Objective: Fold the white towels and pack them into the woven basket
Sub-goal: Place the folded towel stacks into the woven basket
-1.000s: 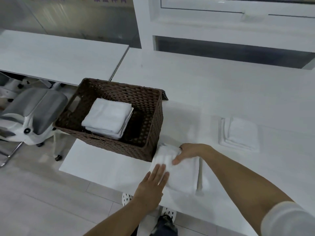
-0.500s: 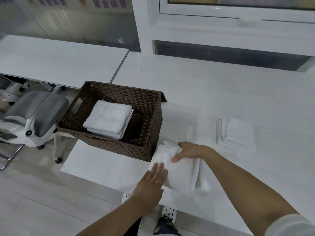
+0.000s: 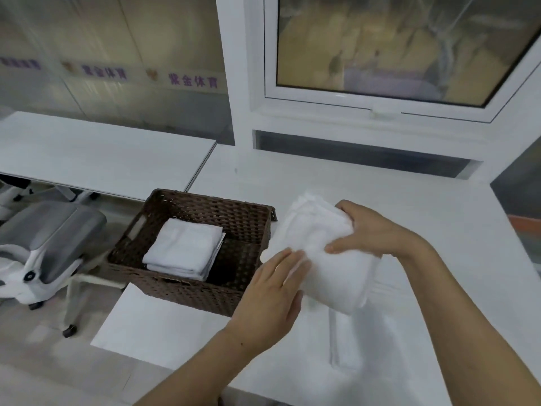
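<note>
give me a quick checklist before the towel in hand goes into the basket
1. Towel held securely: ok. The right hand grips the folded towel and the left hand rests flat against its near side.
2. Towel clear of the table: ok, it looks lifted off the white table.
3. Fold intact: cannot tell, the lower end hangs a little loose and the image is blurred.
4. Room in the woven basket: ok. The stacked towels fill the left part, and a dark gap shows to their right.
5. Path to the basket: ok, nothing stands between towel and rim.
6. Basket seated steadily: cannot tell, it looks to overhang the table's left edge.
</note>
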Action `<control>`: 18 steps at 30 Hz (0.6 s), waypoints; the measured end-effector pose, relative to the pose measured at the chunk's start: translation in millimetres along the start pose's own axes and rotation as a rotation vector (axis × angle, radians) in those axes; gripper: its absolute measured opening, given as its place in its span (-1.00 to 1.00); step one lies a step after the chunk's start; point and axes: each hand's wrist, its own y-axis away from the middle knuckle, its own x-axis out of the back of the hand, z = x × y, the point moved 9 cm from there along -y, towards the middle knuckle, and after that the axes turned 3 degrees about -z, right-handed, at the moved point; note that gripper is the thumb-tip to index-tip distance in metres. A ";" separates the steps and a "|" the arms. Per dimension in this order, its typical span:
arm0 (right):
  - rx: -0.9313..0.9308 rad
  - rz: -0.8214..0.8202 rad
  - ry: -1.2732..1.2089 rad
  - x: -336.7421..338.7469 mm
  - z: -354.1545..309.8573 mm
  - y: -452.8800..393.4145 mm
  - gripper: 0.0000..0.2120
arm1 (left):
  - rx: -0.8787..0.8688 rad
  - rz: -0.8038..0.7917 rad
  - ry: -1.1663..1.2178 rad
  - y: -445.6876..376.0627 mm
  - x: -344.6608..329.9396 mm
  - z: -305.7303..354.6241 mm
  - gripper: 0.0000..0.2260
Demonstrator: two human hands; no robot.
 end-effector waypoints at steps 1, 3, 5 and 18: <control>0.021 0.033 0.000 8.0 -15.9 1.5 -0.45 | -0.008 0.034 -0.024 -4.3 14.3 -3.4 -0.54; 0.064 0.094 0.004 17.8 -47.1 -0.3 -0.44 | -0.016 0.093 -0.061 -10.3 39.2 -15.0 -0.55; 0.093 0.143 0.005 19.9 -74.2 -7.4 -0.43 | -0.009 0.138 -0.106 -13.1 59.8 -32.7 -0.56; -0.002 0.314 0.120 -66.4 -177.0 -99.4 -0.33 | -0.022 0.178 -0.129 46.8 127.2 -213.2 -0.63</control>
